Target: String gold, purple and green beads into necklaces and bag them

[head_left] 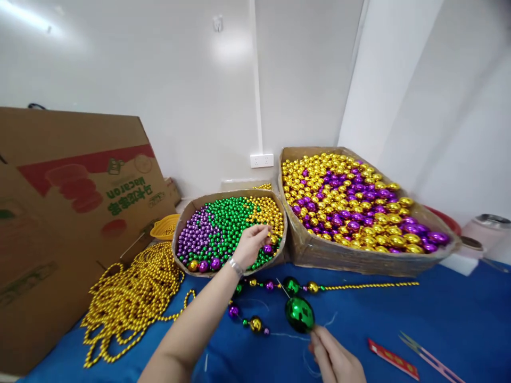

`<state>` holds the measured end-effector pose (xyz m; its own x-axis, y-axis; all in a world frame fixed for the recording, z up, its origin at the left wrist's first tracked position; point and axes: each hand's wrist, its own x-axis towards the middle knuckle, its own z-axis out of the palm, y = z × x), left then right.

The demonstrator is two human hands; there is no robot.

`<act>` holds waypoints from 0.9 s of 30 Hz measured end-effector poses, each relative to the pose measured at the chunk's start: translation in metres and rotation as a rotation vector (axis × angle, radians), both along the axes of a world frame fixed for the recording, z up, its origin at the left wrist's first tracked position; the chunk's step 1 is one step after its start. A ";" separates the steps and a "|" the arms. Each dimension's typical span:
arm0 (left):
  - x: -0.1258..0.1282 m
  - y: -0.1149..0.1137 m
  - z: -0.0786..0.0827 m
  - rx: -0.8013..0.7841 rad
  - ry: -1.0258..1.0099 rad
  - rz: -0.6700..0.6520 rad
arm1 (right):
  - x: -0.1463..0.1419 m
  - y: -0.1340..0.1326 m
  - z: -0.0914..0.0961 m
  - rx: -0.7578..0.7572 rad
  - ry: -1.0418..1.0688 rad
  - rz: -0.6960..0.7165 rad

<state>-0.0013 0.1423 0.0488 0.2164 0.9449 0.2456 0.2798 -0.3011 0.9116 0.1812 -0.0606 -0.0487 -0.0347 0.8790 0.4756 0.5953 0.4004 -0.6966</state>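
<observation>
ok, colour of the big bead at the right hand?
Metallic green; the big bead shows best in the head view.

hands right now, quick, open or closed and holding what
Left hand: fingertips pinched among the small beads in the cardboard box; any bead held cannot be told.
Right hand: closed, pinching the big green bead by its lower end.
</observation>
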 end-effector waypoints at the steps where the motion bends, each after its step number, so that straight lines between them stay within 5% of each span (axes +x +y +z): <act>1: -0.004 -0.016 -0.003 -0.064 -0.132 -0.031 | 0.000 0.001 0.003 0.032 -0.026 -0.009; 4: -0.013 -0.057 -0.013 -0.360 -0.612 -0.115 | -0.003 0.004 0.009 0.128 -0.100 -0.041; 7: -0.016 -0.081 -0.019 -0.529 -0.809 -0.120 | -0.007 0.004 0.009 0.177 -0.165 -0.060; 18: -0.011 -0.101 -0.025 -0.506 -0.838 -0.087 | -0.008 0.000 0.006 0.184 -0.232 -0.078; 27: -0.004 -0.118 -0.028 -0.303 -0.647 -0.067 | -0.014 0.001 0.004 0.164 -0.220 -0.047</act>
